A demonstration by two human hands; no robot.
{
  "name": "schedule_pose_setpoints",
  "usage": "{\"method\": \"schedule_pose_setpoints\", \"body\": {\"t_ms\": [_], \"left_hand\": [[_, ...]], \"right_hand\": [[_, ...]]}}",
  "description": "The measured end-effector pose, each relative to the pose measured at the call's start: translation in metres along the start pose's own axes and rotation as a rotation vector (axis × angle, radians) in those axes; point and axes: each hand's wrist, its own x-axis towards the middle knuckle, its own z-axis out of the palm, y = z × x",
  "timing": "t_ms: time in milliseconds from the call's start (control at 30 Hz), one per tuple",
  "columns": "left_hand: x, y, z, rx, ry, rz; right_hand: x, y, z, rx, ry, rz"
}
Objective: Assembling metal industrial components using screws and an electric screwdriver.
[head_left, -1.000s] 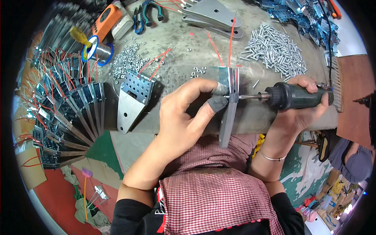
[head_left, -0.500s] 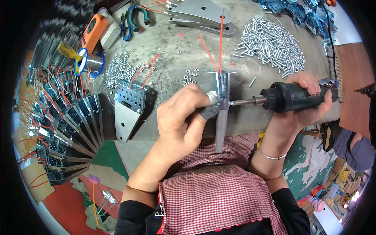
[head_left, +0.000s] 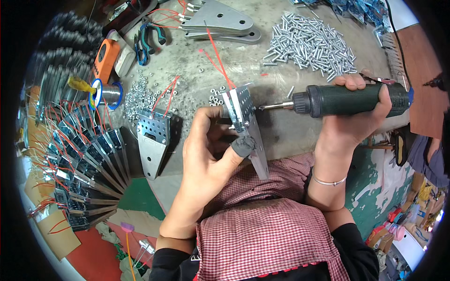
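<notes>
My left hand [head_left: 206, 154] is closed round a metal bracket assembly [head_left: 259, 154], with dark wraps on the fingers. Its perforated plate [head_left: 245, 100] faces the right, and red wires [head_left: 216, 58] rise from its top. My right hand [head_left: 358, 112] grips a dark green and black electric screwdriver [head_left: 349, 100], held level. The screwdriver's bit [head_left: 276, 107] points left at a screw on the plate, close to its head; whether they touch I cannot tell. A similar bracket assembly [head_left: 152, 145] lies on the table to the left.
Loose nuts [head_left: 140, 96] lie behind my left hand, screws [head_left: 311, 44] in a heap farther right. Grey metal plates [head_left: 225, 21] are stacked at the back. Pliers [head_left: 152, 37], a solder spool [head_left: 110, 96] and an orange device [head_left: 104, 58] stand left, near many fanned-out wired assemblies [head_left: 93, 173].
The bracket assembly has turned in my left hand, bringing its perforated face into view, and its top has shifted left. The screwdriver has moved left and slightly up.
</notes>
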Motion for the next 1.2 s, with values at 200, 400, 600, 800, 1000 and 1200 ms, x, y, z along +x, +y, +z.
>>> {"method": "schedule_pose_setpoints", "body": {"t_ms": [200,400,600,800,1000,1200], "left_hand": [[-0.001,0.000,0.001,-0.093,0.000,-0.040],[0.000,0.000,0.002,-0.074,0.011,-0.025],[0.004,0.007,-0.007,0.591,0.008,1.017],[-0.007,-0.023,-0.012,0.572,-0.065,0.896],[0.002,0.003,-0.028,1.075,0.203,0.621],[-0.003,0.007,-0.022,1.409,0.055,0.593]], "right_hand": [[-0.005,0.006,0.010,-0.047,0.060,0.014],[-0.002,0.004,0.008,-0.095,0.020,0.006],[0.009,-0.024,0.025,0.226,-0.189,0.227],[0.010,-0.018,-0.007,0.200,-0.111,0.147],[0.017,-0.015,-0.007,0.107,0.004,0.037],[0.015,-0.013,-0.006,0.086,0.039,0.011]]}}
